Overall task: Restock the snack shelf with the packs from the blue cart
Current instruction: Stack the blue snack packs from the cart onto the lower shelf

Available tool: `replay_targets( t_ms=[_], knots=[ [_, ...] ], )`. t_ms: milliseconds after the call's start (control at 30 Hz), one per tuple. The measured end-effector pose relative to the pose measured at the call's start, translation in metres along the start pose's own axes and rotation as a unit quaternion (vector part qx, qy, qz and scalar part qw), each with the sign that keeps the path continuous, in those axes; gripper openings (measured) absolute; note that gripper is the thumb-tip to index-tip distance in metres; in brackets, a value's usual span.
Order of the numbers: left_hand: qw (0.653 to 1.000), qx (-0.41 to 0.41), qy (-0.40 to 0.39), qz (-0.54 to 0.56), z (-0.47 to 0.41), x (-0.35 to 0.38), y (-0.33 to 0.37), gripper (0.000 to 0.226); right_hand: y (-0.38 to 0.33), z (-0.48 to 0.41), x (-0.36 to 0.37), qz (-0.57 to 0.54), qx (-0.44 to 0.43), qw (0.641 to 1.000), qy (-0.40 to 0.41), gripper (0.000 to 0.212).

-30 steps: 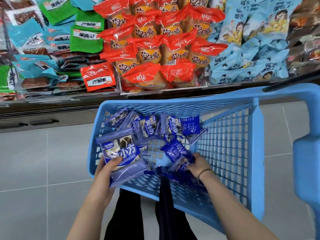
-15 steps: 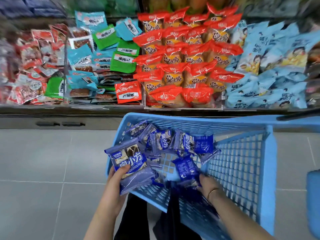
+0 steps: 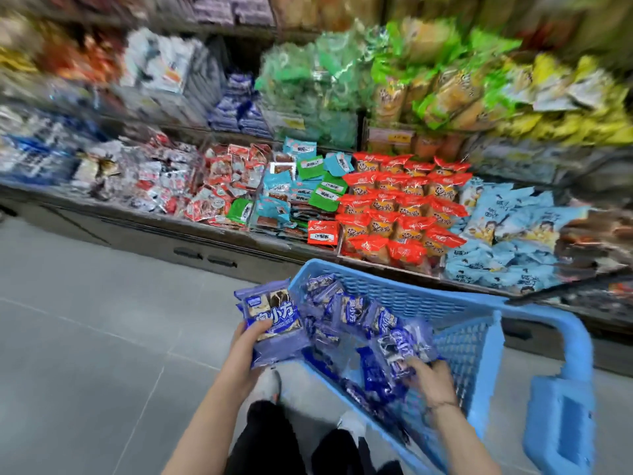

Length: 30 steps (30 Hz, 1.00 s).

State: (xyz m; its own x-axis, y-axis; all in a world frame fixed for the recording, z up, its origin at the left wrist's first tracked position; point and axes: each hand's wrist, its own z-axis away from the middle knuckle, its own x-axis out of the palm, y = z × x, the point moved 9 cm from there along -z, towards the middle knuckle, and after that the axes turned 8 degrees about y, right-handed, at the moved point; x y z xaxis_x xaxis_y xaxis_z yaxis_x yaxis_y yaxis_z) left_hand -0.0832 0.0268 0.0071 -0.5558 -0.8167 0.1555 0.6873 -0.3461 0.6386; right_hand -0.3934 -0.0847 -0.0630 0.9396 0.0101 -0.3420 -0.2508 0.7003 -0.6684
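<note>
A blue cart (image 3: 459, 341) is standing on grey floor (image 3: 85, 337) beside the snack shelf (image 3: 239, 240). Left hand (image 3: 245, 351) and right hand (image 3: 430, 382) fingers are gripping packs (image 3: 272, 317).

"小方" on the held purple pack (image 3: 270, 320)

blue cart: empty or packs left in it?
Not empty. Several blue packs lie in the blue cart; the right hand grips more inside.
</note>
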Motion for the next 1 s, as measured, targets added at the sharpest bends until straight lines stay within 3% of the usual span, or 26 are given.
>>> replay_targets(
  t_ms=[133,300,600,700,1000],
  knots=[
    [1.0,0.016,-0.018,0.003,0.007,-0.002,0.038,0.039,-0.03,0.038,0.017,-0.215,0.092,0.969,-0.077,0.013],
    [0.998,0.043,-0.051,0.012,0.006,-0.014,0.087,0.033,-0.056,0.086,0.055,-0.356,0.123,0.92,-0.103,0.018],
    [0.995,0.025,-0.089,-0.029,-0.027,-0.113,0.156,0.049,-0.093,0.162,0.166,-0.421,0.057,0.898,-0.119,0.018],
    [0.995,0.02,-0.09,-0.031,-0.036,-0.154,0.187,0.049,-0.096,0.186,0.205,-0.406,0.051,0.905,-0.115,0.02],
    [0.997,0.029,-0.063,0.017,-0.058,-0.209,0.25,0.048,-0.126,0.205,0.299,-0.419,0.105,0.893,-0.13,0.016]
  ],
)
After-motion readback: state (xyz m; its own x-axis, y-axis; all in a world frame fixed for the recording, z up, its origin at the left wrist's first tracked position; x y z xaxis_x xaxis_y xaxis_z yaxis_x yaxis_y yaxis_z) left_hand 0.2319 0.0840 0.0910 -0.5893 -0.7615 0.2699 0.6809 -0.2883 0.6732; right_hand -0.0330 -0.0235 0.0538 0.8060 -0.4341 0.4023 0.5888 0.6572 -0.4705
